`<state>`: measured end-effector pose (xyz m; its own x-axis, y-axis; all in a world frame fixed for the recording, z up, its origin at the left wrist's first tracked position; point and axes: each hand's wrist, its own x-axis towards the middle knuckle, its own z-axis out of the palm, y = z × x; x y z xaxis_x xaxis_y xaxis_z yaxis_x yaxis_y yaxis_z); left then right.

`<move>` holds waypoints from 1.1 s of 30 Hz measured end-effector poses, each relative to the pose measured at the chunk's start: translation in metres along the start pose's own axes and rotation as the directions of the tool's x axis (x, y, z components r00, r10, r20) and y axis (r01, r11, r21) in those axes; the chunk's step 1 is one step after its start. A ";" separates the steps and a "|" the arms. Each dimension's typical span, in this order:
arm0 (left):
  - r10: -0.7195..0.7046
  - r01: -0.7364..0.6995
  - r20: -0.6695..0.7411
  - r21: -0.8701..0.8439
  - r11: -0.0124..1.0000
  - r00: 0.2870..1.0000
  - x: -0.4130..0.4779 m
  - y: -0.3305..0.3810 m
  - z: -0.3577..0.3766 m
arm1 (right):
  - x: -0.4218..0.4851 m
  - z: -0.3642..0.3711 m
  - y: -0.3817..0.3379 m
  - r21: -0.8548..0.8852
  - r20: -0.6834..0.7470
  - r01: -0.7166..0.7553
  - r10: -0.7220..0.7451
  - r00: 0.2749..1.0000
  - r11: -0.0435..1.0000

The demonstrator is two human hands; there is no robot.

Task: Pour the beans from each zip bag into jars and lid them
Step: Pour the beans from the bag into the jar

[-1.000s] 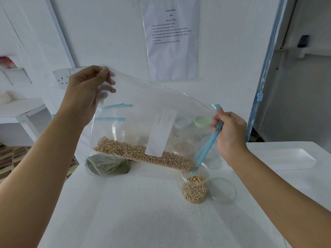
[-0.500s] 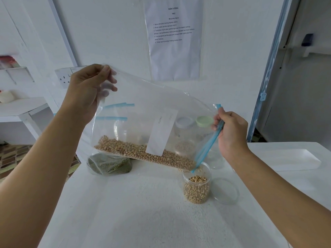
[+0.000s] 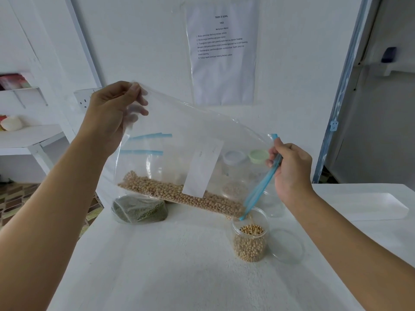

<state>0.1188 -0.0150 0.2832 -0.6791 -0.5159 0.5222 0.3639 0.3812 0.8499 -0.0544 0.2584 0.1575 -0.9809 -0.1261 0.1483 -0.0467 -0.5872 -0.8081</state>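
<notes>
A clear zip bag with tan soybeans along its lower edge hangs tilted over the white table. My left hand pinches its raised bottom corner. My right hand grips the blue zip strip at the bag's mouth. The mouth's low corner sits over an open clear jar, which is mostly full of soybeans. The jar's clear lid lies flat to its right.
A second zip bag of green beans lies on the table behind the tilted bag. Two lidded jars and another clear jar stand at the back. A white tray lies to the right.
The bag and both hands have hardly moved. The line of beans in the bag has slid a little toward the mouth over the jar.
</notes>
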 end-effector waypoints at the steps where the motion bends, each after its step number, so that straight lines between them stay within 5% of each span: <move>1: 0.002 -0.002 0.002 0.001 1.000 1.000 0.001 0.000 -0.001 | 0.000 0.001 0.000 0.002 0.002 0.000 0.000 1.000 1.000; 33: 0.015 -0.015 0.007 0.022 1.000 1.000 0.000 0.008 0.006 | -0.003 -0.001 -0.005 0.026 0.001 0.003 -0.003 1.000 1.000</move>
<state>0.1179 -0.0079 0.2893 -0.6779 -0.5046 0.5346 0.3600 0.4062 0.8399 -0.0514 0.2624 0.1605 -0.9804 -0.1253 0.1519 -0.0451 -0.6078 -0.7928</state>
